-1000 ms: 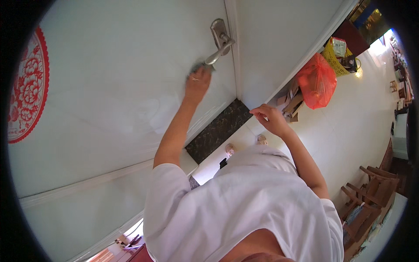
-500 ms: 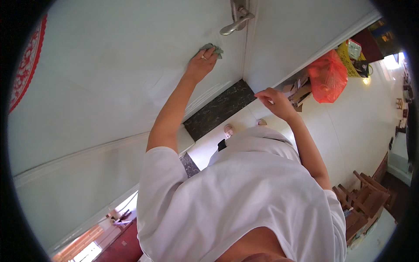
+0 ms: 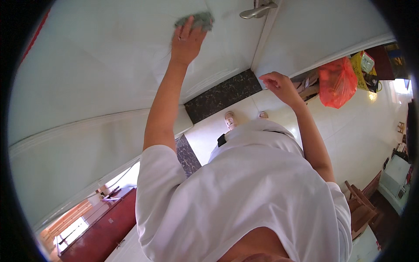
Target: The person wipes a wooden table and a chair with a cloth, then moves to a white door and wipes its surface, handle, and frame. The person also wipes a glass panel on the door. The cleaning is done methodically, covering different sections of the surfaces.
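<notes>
My left hand (image 3: 187,40) is raised against the white door (image 3: 109,56) and presses a grey cloth (image 3: 197,20) flat on its surface, left of the silver lever handle (image 3: 255,12). My right hand (image 3: 280,85) hangs free lower down, fingers loosely curled, holding nothing, close to the door's edge (image 3: 264,37). My white shirt fills the lower middle of the view, and my two feet show on the pale floor below the door.
A dark stone threshold (image 3: 222,95) lies at the door's foot. A red plastic bag (image 3: 335,82) and a yellow bag (image 3: 362,65) sit by the wall at right. Wooden chairs (image 3: 362,205) stand at lower right, a dark red cabinet (image 3: 100,229) at lower left.
My left hand has slid the cloth from the lever handle leftward across the door panel. My right hand has stayed near the door's edge, holding nothing.
</notes>
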Tool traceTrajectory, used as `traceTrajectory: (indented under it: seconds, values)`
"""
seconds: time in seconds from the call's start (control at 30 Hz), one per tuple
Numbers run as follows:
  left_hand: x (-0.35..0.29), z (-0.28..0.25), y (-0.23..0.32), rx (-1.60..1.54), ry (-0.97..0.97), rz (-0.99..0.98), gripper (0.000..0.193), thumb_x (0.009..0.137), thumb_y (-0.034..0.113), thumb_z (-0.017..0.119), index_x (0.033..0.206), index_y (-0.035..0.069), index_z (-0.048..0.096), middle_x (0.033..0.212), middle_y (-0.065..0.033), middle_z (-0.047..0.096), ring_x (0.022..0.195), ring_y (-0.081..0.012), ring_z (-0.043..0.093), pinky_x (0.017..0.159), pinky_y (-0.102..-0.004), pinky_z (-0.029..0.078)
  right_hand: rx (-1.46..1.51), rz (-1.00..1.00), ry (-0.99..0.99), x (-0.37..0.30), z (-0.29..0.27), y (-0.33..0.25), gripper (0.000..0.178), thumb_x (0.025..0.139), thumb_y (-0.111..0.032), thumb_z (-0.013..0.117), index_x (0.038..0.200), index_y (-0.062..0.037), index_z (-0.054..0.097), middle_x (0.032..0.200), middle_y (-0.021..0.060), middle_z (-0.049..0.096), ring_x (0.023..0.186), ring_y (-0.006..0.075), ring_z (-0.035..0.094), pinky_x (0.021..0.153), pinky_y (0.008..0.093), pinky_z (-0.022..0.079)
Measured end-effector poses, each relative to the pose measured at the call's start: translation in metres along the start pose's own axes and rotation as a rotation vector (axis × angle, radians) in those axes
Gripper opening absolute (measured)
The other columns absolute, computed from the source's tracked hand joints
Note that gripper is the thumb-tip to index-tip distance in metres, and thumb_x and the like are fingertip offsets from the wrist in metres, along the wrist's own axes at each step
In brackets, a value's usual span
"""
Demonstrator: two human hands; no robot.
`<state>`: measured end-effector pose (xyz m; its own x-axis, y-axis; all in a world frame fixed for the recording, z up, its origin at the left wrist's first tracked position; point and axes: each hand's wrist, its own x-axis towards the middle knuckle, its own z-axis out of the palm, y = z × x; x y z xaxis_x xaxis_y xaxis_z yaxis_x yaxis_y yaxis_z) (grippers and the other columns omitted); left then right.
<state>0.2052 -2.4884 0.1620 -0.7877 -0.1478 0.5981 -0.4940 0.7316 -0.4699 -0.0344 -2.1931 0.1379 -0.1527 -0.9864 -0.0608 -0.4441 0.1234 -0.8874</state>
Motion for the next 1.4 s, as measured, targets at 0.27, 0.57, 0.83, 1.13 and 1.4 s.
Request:
traceTrajectory:
  seconds: [0.27, 0.57, 0.83, 1.13, 1.4]
  values:
    - [-0.095, -0.026, -0.03, 0.082, -0.48, 0.156, 0.027, 0.095, 0.021, 0.059, 0.122, 0.024, 0.065, 0.132, 0.0107, 0.054, 0.144, -0.015, 0.033, 0.109, -0.0402, 0.036, 0.106, -0.044, -0.01, 0.019, -0.019, -0.013, 0.02, 0.093, -0.004, 0.063, 0.111, -0.0045, 0.07, 0.097, 0.0067, 0.069, 0.081, 0.0128, 0.063, 0.076, 0.0275, 0.052]
    - [0.048, -0.091, -0.077, 0.12, 0.311, -0.572, 0.069, 0.081, 0.016, 0.07, 0.145, 0.012, 0.045, 0.148, -0.0265, 0.038, 0.136, -0.0431, 0.036, 0.112, -0.0651, 0.02, 0.349, -0.134, 0.044, 0.063, -0.033, -0.057, 0.022, 0.094, 0.003, 0.059, 0.112, -0.0041, 0.07, 0.099, 0.0039, 0.067, 0.089, 0.0117, 0.062, 0.082, 0.0249, 0.051]
    - [-0.039, 0.036, 0.032, -0.411, -0.454, -0.066, 0.026, 0.094, 0.023, 0.055, 0.116, 0.015, 0.066, 0.153, -0.0079, 0.043, 0.141, -0.0267, 0.039, 0.115, -0.0418, 0.034, 0.184, -0.241, -0.178, 0.086, 0.01, -0.102, 0.02, 0.094, 0.001, 0.06, 0.112, -0.0025, 0.068, 0.102, 0.006, 0.067, 0.091, 0.0126, 0.064, 0.083, 0.0254, 0.052]
    - [-0.146, -0.046, -0.023, -0.095, -0.261, -0.157, 0.031, 0.081, 0.016, 0.066, 0.111, 0.024, 0.069, 0.126, 0.0062, 0.057, 0.131, -0.0199, 0.045, 0.107, -0.0421, 0.037, 0.109, -0.155, -0.067, 0.076, -0.028, -0.072, 0.019, 0.096, -0.001, 0.059, 0.112, -0.0025, 0.068, 0.096, 0.005, 0.068, 0.087, 0.0128, 0.066, 0.081, 0.0259, 0.054]
    - [-0.126, -0.126, -0.107, 0.346, 0.36, -0.804, 0.048, 0.071, -0.006, 0.063, 0.11, 0.022, 0.069, 0.116, -0.0089, 0.052, 0.1, -0.0348, 0.047, 0.089, -0.0454, 0.039, 0.172, -0.252, -0.127, 0.106, 0.007, -0.123, 0.019, 0.097, -0.002, 0.058, 0.113, -0.0025, 0.068, 0.097, 0.0051, 0.068, 0.086, 0.0119, 0.066, 0.079, 0.0256, 0.054]
